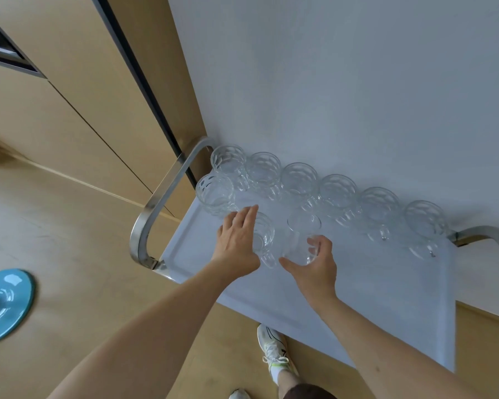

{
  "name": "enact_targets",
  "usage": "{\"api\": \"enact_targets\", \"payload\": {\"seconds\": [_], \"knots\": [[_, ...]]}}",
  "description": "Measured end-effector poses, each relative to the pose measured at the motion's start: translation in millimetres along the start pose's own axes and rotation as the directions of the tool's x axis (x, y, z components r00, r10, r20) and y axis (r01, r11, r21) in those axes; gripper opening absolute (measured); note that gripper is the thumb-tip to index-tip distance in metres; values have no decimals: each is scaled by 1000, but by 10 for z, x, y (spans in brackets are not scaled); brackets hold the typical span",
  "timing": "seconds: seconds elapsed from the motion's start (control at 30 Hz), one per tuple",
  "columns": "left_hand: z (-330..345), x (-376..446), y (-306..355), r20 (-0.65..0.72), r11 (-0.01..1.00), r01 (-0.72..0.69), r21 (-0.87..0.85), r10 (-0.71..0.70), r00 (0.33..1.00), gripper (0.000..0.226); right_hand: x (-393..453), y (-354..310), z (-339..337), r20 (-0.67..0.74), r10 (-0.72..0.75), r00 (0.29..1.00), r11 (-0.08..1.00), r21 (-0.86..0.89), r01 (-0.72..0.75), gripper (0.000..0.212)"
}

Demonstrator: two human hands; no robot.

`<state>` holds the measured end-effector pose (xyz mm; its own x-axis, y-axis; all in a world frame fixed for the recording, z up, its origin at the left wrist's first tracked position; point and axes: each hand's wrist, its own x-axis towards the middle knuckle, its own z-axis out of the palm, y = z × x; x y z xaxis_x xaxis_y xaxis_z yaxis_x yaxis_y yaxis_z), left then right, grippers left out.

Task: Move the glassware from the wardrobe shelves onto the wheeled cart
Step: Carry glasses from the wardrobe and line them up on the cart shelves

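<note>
A white cart point(314, 300) top fills the centre and right of the frame, with a steel handle point(156, 208) at its left end and another point(490, 240) at its right. Six clear glass mugs point(337, 191) stand in a row along its upper edge, a seventh mug point(215, 194) just below the row's left end. Two more glasses point(301, 234) stand near the middle. The cart stands on a tan floor point(78, 243), where a blue disc point(5, 305) lies at lower left.
</note>
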<state>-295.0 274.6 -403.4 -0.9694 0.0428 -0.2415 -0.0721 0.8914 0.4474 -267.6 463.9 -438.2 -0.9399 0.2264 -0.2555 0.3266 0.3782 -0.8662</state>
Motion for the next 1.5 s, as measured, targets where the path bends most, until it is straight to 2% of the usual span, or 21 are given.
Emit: {"api": "enact_targets", "payload": {"seconds": [0.1,0.27,0.67,0.87,1.03,1.2,1.5], "knots": [[-130,95,55,20,995,-69,76,68,997,105,-10,8,-24,-6,3,1000,1000,-6,-3,76],[-173,248,155,-17,997,-59,54,60,998,92,18,13,-70,-9,2,1000,1000,1,-2,75],[-296,671,240,-40,965,-61,254,73,997,76,219,-30,-115,-6,34,999,999,40,-34,74],[-292,744,212,-50,970,-54,238,68,996,67,321,-99,-91,-19,36,999,999,36,-36,73],[-240,719,134,-47,965,-85,247,99,994,67,330,-176,-26,-33,14,999,1000,10,-14,72],[-283,662,49,-12,951,-131,282,140,990,79,236,-277,36,-67,18,998,1000,11,-17,73],[-605,228,-213,-24,940,-258,225,270,963,74,-421,-566,225,-235,1,972,999,34,7,77]]}}
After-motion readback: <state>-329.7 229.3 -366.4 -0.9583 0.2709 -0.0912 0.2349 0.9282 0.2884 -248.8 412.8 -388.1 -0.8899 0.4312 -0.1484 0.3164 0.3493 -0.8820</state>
